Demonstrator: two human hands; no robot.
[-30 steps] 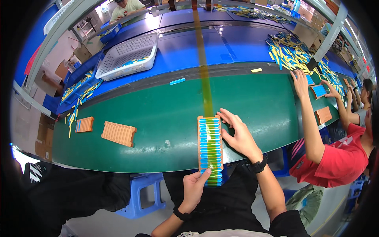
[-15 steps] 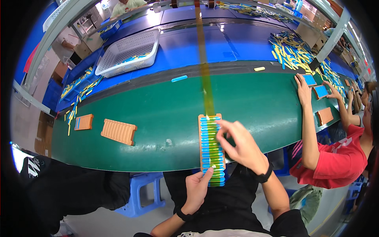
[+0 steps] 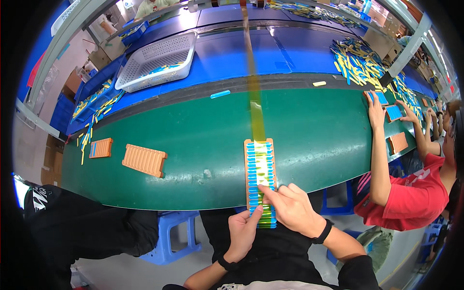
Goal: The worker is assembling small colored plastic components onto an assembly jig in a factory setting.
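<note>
A row of blue sticks (image 3: 252, 166) lies across a slotted orange rack (image 3: 272, 153) at the table's near edge. A clear yellow tape (image 3: 258, 121) comes down from above and runs along the middle of the row. My left hand (image 3: 241, 233) grips the near end of the row, which juts past the edge, with its thumb on top. My right hand (image 3: 296, 209) holds nothing; its index finger reaches out and touches the tape about halfway down the rack, while the other fingers are bent.
Two more orange racks (image 3: 144, 160) (image 3: 101, 148) lie to the left. A white basket (image 3: 159, 60) and a heap of yellow and blue sticks (image 3: 360, 63) are at the back. On the right, a person in a red shirt (image 3: 411, 193) handles racks. A blue stool (image 3: 176, 237) stands below the table.
My right hand has moved down along the tape toward me, from the far end of the rack to its middle. The tape now lies shinier on the sticks. My left hand stays put.
</note>
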